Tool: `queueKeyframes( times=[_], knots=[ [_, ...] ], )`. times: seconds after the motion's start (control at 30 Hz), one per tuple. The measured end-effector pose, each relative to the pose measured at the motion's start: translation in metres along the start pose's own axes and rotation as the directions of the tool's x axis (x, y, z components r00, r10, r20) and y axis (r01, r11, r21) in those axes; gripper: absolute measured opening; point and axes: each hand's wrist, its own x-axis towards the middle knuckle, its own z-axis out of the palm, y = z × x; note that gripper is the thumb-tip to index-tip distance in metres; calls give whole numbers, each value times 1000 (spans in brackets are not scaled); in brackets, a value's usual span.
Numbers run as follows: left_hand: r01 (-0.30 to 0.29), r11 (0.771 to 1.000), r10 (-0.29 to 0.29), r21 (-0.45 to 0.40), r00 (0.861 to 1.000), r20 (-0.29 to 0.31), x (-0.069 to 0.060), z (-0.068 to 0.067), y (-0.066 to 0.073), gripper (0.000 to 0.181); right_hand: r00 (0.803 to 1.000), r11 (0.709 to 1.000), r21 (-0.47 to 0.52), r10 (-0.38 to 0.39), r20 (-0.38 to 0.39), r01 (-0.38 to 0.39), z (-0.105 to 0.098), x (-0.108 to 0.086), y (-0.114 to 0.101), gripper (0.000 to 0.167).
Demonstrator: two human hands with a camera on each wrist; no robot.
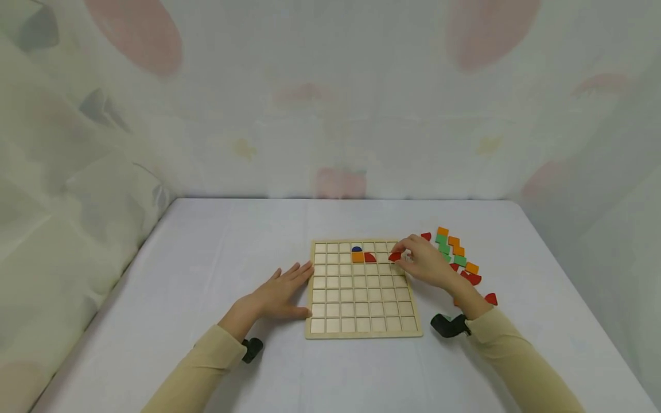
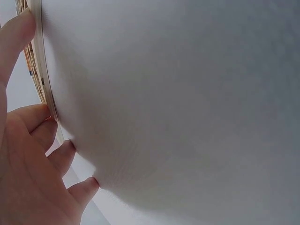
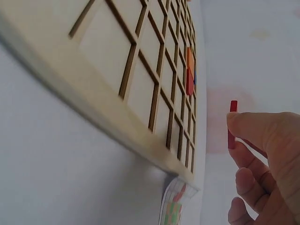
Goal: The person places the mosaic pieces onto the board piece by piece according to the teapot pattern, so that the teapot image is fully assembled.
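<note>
A square wooden grid board point(image 1: 348, 296) lies on the white table. In its upper rows are a blue rounded piece point(image 1: 357, 249), an orange square tile point(image 1: 358, 257) and a red quarter-circle tile point(image 1: 370, 257). My right hand point(image 1: 426, 263) pinches another red tile point(image 1: 395, 257) between thumb and fingertips over the board's upper right; the right wrist view shows this red tile point(image 3: 231, 136) edge-on, held above the board. With fingers spread, my left hand point(image 1: 279, 293) rests beside the board, its thumb and fingertips touching the left edge. The left wrist view shows these fingers point(image 2: 30, 115) along the rim.
Loose green tiles point(image 1: 443, 248), orange tiles point(image 1: 472, 268) and red tiles point(image 1: 474, 279) are scattered to the right of the board, partly behind my right hand and forearm. A black wrist-worn device point(image 1: 448, 325) hangs by the right cuff. Patterned cloth walls point(image 1: 341, 143) surround the table.
</note>
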Motion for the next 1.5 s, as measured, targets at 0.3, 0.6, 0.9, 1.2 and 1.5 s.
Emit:
queueKeyframes(
  times=[0.3,0.6,0.9,1.2,1.5],
  knots=[
    [3,1000,-3,4,1000,-4,-1,2,-3,92,998,999,13,-49,27,49,15,21,-17,19],
    [-5,1000,5,2,1000,-8,-2,2,-3,92,993,995,30,-102,59,100,30,36,-30,19],
    [-11,1000,11,3,1000,-10,-3,2,-4,92,989,989,46,-141,37,140,45,49,-39,21],
    [-14,1000,14,0,1000,-17,-1,2,-4,91,991,992,9,-122,53,122,54,58,-44,20],
    [-14,1000,13,-10,1000,-23,-2,2,-4,91,991,991,-73,-110,75,116,64,63,-48,20]
  ],
)
